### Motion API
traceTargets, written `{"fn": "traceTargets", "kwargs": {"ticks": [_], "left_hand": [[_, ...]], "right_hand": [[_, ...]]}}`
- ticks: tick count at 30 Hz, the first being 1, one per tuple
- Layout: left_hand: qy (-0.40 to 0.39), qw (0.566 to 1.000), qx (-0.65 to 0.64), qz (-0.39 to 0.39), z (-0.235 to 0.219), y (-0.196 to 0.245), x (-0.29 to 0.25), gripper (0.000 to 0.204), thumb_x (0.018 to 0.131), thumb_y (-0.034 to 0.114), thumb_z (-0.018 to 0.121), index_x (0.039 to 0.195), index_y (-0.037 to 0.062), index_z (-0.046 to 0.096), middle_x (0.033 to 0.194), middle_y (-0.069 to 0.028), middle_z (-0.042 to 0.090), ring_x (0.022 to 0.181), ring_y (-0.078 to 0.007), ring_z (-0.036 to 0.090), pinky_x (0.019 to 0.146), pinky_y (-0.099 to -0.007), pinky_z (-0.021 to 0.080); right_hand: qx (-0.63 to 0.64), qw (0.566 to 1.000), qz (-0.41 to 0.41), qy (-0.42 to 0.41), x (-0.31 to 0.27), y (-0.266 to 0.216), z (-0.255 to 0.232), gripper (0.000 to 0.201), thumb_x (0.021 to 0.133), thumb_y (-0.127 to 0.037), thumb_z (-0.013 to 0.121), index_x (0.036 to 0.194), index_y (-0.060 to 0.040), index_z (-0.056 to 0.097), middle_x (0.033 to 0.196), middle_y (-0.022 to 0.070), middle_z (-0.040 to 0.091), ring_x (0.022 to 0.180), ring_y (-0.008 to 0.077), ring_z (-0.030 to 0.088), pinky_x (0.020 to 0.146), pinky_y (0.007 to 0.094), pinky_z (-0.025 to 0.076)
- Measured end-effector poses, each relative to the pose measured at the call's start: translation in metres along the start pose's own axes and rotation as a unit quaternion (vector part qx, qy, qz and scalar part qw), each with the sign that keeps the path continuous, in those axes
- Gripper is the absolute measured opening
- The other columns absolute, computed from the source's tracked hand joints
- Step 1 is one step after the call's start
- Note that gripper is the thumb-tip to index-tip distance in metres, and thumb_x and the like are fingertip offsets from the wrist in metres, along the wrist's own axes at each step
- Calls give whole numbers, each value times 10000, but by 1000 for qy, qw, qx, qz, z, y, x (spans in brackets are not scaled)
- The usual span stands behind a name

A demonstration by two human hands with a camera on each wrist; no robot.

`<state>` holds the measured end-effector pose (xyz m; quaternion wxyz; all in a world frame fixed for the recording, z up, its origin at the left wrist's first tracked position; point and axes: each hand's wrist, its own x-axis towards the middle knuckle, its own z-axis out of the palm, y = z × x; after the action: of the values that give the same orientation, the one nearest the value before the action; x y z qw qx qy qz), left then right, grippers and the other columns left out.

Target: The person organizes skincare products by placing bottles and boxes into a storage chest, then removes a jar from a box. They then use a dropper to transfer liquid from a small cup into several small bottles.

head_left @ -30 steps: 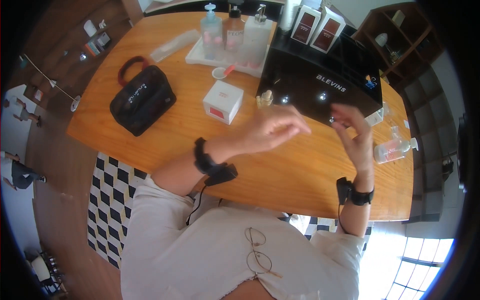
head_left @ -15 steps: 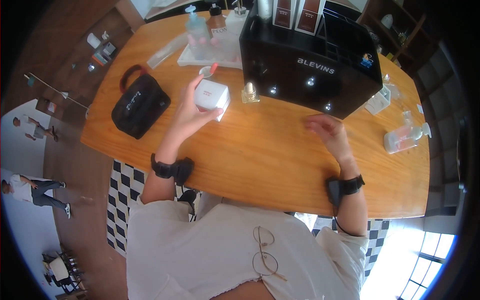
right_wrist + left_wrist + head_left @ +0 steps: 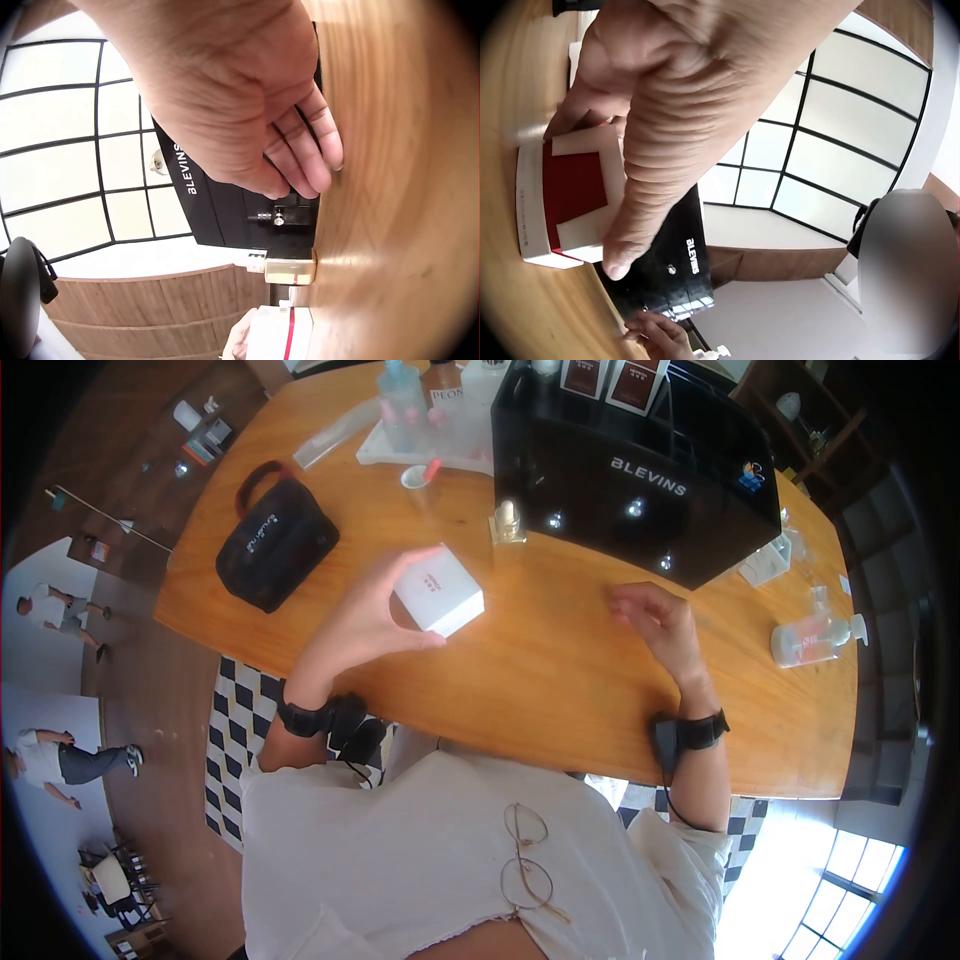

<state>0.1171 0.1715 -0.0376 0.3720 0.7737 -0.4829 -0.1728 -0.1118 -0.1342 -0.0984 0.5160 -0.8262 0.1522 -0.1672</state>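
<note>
In the head view the left hand [image 3: 365, 610] grips a white box [image 3: 438, 592] between thumb and fingers, over the left-middle of the table. The left wrist view shows the red panel on the side of this box [image 3: 576, 187], with the thumb along its edge. My right hand [image 3: 660, 630] holds nothing; its fingers are loosely bent near the wood, in front of the black BLEVINS case [image 3: 640, 495]. In the right wrist view the right hand's fingers [image 3: 300, 154] hang loosely beside the table surface.
A small glass dropper bottle [image 3: 508, 525] stands by the case's left corner. A black pouch [image 3: 278, 545] lies at the left, a small cup [image 3: 416, 482] behind the box. Pump bottles stand on a white tray [image 3: 440, 458]. Another pump bottle [image 3: 808, 640] lies at the right.
The left hand moved left from mid-table to the white box, took hold of it and brought it nearer the body. The right hand lowered and moved slightly left.
</note>
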Motion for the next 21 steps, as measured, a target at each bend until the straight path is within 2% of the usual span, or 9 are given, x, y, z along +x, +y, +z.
{"fn": "traceTargets", "kwargs": {"ticks": [5,8,11,13,16,17,19,21], "left_hand": [[-35,997,-15,64,35,15,12,799,699,73,858,1410,112,494,1325,-104,550,1211,-261,556,982,-367,504],[-43,992,-23,118,65,27,35,771,710,39,843,1397,112,500,1292,-104,555,1186,-271,558,948,-366,530],[-48,982,-31,179,89,35,61,784,710,40,844,1403,116,484,1290,-103,546,1178,-278,557,914,-353,560],[-53,977,-58,196,101,40,76,801,718,33,838,1419,121,459,1311,-99,531,1196,-279,552,896,-338,577],[-70,972,-76,211,107,35,89,824,751,38,824,1457,134,409,1344,-106,495,1238,-267,540,893,-328,590],[-87,971,-108,195,108,31,91,821,765,39,816,1465,136,398,1355,-109,485,1250,-262,534,902,-332,589],[-128,965,-171,155,108,23,88,815,793,42,800,1482,139,375,1377,-116,463,1273,-252,522,921,-341,586],[-130,959,-207,146,109,19,87,808,817,46,785,1495,141,356,1390,-125,452,1275,-247,519,949,-350,573]], "right_hand": [[4,1000,16,-8,-2,-12,3,219,942,-45,662,1155,-2,684,929,55,731,875,112,684,797,256,550],[-15,999,-24,-29,0,-7,1,321,912,-51,702,1227,-15,651,1031,62,713,951,120,664,852,271,540],[36,998,-14,-50,-1,-14,3,550,831,-70,789,1340,-46,580,1148,68,673,1030,145,640,905,289,513],[-9,998,-38,-51,-3,-15,0,750,760,-109,849,1420,-68,496,1205,78,639,1073,168,622,916,306,503],[-43,995,-68,-51,-3,-16,-1,975,670,-173,912,1495,-92,398,1250,95,606,1106,202,605,917,330,497],[-47,995,-76,-49,-3,-15,2,1037,643,-195,928,1512,-99,370,1258,101,599,1113,214,601,915,338,497],[-78,994,-61,-37,-3,-23,9,1067,627,-199,927,1519,-105,350,1275,113,583,1125,228,594,916,341,496],[-94,994,-55,-25,-4,-24,14,1068,618,-189,916,1517,-107,346,1284,122,574,1130,239,591,921,341,494]]}}
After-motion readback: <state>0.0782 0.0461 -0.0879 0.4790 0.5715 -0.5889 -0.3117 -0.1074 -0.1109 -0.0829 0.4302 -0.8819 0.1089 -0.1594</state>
